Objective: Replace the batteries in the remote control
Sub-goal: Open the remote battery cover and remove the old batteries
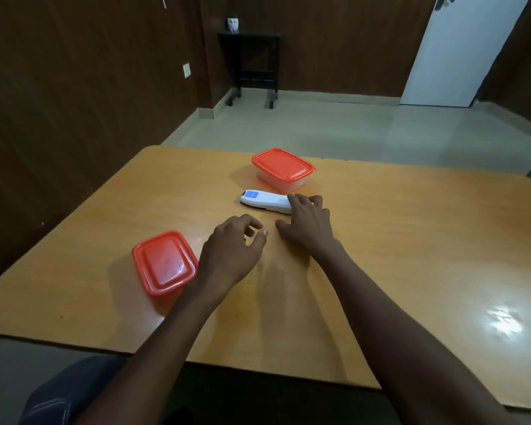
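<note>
A white remote control [262, 201] with a blue label lies flat near the middle of the wooden table [411, 240]. My right hand [307, 223] rests over its right end, fingers spread across it and thumb out on the table. My left hand [232, 251] hovers just left of the right one, below the remote, fingers curled and apart with nothing in them. Two clear plastic boxes with orange lids stand shut: one [283, 169] just beyond the remote, one [163, 262] to the left of my left hand. No batteries are visible.
The table's far edge runs just behind the far box, with tiled floor beyond. A dark side table [252, 62] stands against the brown wall, and a white door [454, 50] is at the back right. My knee [71, 391] shows below the near edge.
</note>
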